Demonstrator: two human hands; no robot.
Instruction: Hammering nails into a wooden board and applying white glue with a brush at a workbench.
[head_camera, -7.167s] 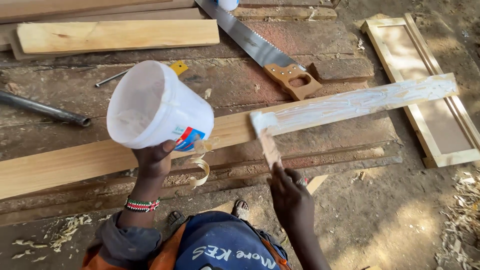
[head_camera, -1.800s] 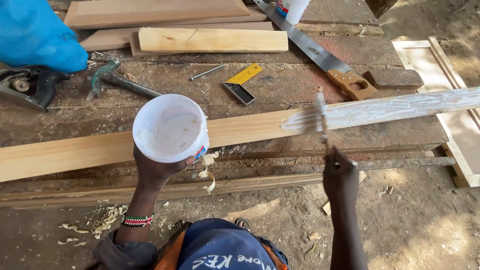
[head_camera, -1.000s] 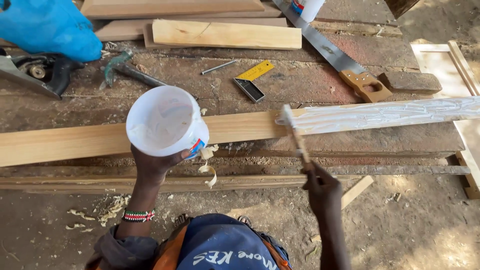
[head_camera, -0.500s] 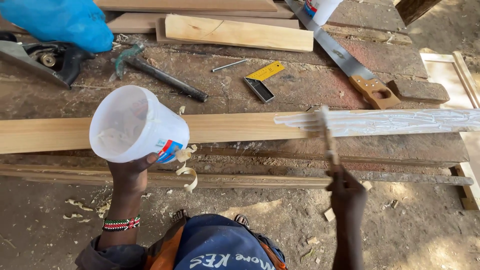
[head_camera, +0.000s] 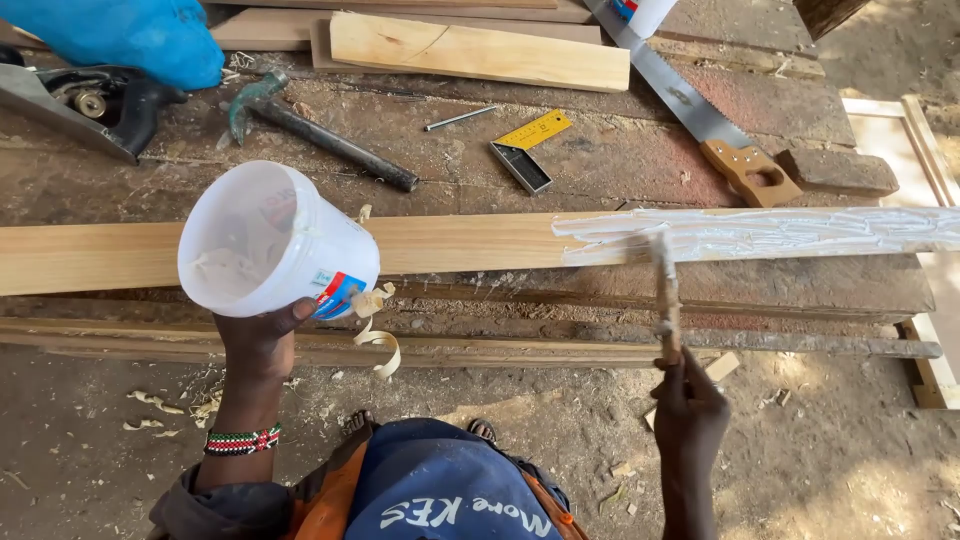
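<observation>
My left hand (head_camera: 262, 342) grips a white plastic tub (head_camera: 265, 240) tilted toward me, with pale glue inside and a wood shaving stuck to its side. My right hand (head_camera: 688, 418) holds a thin wooden stick (head_camera: 665, 290) upright; its glue-coated tip touches a long pale plank (head_camera: 450, 243) lying across the rough bench. The right half of the plank is smeared with white glue (head_camera: 760, 232), the left half is bare wood.
On the bench (head_camera: 620, 160) lie a hand saw (head_camera: 700, 115), a yellow try square (head_camera: 527, 148), a nail (head_camera: 459, 119), a hammer (head_camera: 310, 135), a hand plane (head_camera: 85, 105), a blue bag (head_camera: 120, 35) and short boards (head_camera: 475, 50). A wooden frame (head_camera: 925, 160) lies at right on dirt.
The tub has tilted and moved left, then come back toward the plank. My right hand keeps working the stick back and forth over the glued end of the plank.
</observation>
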